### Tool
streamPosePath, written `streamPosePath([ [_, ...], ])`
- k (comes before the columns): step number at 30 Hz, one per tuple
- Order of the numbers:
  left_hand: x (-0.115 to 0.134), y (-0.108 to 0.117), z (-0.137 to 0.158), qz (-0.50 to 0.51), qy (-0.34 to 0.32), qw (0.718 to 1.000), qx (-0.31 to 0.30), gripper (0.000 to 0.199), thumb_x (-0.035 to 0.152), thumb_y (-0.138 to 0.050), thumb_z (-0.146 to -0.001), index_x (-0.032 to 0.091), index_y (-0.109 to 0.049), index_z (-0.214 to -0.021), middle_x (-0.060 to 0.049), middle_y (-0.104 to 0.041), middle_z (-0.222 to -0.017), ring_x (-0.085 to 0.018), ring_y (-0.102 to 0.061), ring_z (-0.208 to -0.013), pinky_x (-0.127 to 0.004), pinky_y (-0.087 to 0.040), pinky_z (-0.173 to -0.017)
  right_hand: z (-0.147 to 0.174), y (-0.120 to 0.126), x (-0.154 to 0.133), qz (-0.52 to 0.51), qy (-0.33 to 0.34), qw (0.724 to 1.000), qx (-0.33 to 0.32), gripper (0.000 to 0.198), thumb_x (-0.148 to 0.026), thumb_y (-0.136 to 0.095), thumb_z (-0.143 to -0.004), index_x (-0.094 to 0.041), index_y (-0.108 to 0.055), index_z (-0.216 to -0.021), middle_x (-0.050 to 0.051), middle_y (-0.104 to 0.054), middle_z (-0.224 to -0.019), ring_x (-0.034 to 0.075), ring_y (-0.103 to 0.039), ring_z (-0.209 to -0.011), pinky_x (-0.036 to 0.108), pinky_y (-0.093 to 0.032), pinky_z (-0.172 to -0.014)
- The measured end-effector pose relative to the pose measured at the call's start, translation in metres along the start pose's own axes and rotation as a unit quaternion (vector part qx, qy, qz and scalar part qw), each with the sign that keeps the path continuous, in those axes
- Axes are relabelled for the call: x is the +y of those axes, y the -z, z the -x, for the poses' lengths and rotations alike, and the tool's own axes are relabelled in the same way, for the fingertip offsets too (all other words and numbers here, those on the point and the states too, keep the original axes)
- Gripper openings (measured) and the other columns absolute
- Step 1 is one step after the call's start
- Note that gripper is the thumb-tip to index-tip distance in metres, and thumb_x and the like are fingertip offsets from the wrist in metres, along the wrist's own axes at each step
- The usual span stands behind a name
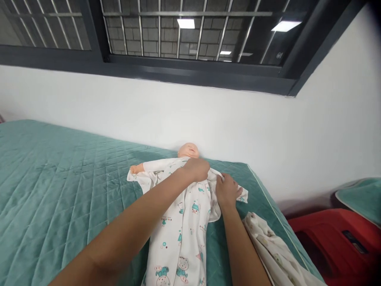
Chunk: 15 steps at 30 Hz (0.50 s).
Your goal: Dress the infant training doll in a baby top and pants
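A baby doll [188, 150] lies on its back with its head near the wall. White baby clothes [187, 222] printed with teal bears and figures cover its body. My left hand [197, 169] is closed on the cloth at the doll's chest, just below the head. To the right, my right hand [228, 190] has its fingers wrapped round the garment's sleeve on that side; the doll's arm there is hidden. On the left side, the doll's other arm, in a plain white sleeve, stretches out with its hand [137, 169] showing over the printed cloth.
A green quilted cover [74, 190] lies under the doll. At the right edge is a crumpled pale printed cloth [274, 254]. Beyond that edge stands a red plastic stool [333, 238] with green fabric [361, 198] behind it. A white wall and a barred window [190, 71] rise at the back.
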<state>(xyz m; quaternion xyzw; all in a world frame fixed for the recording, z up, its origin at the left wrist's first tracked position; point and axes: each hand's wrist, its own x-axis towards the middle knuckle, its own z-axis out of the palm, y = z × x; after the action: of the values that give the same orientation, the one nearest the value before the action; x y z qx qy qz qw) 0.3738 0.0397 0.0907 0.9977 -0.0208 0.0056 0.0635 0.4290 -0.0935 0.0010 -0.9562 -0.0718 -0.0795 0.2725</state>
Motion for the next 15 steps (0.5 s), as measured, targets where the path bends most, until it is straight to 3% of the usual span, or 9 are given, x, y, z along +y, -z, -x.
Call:
streamPosePath([
  [2, 0.007, -0.002, -0.018, -0.016, 0.000, 0.999, -0.041, 0.017, 0.016, -0.061, -0.079, 0.016, -0.073, -0.092, -0.013, -0.073, -0.100, -0.027, -0.069, -0.093, -0.035, -0.054, -0.079, -0.001, -0.002, 0.001, 0.003, -0.009, 1.000, 0.006, 0.037, -0.032, -0.038, -0.095, -0.018, -0.061, -0.120, 0.013, -0.063, -0.128, 0.034, -0.047, -0.127, 0.056, -0.019, -0.111],
  [6, 0.018, -0.013, -0.038, -0.057, 0.001, 0.995, -0.082, 0.025, 0.021, -0.066, -0.079, 0.017, -0.072, -0.103, -0.013, -0.067, -0.121, -0.028, -0.065, -0.106, -0.039, -0.050, -0.091, -0.002, -0.003, 0.002, -0.004, -0.009, 1.000, 0.001, 0.035, -0.032, -0.042, -0.095, -0.018, -0.061, -0.120, 0.013, -0.063, -0.129, 0.033, -0.046, -0.128, 0.057, -0.014, -0.113],
  [11, 0.031, -0.023, -0.045, -0.105, 0.033, 0.989, -0.097, 0.027, 0.022, -0.061, -0.085, 0.018, -0.071, -0.110, -0.013, -0.066, -0.126, -0.031, -0.060, -0.114, -0.048, -0.045, -0.099, -0.002, -0.002, 0.004, -0.002, 0.007, 1.000, 0.002, 0.034, -0.031, -0.041, -0.097, -0.018, -0.062, -0.119, 0.013, -0.063, -0.128, 0.034, -0.046, -0.129, 0.060, -0.014, -0.112],
  [15, 0.028, -0.017, -0.047, -0.124, 0.030, 0.987, -0.097, 0.030, 0.020, -0.062, -0.084, 0.017, -0.070, -0.112, -0.015, -0.068, -0.122, -0.033, -0.062, -0.111, -0.051, -0.047, -0.095, -0.004, 0.003, 0.008, -0.004, -0.005, 1.000, 0.017, 0.032, -0.030, -0.041, -0.096, -0.020, -0.065, -0.116, 0.011, -0.068, -0.120, 0.031, -0.052, -0.123, 0.057, -0.014, -0.112],
])
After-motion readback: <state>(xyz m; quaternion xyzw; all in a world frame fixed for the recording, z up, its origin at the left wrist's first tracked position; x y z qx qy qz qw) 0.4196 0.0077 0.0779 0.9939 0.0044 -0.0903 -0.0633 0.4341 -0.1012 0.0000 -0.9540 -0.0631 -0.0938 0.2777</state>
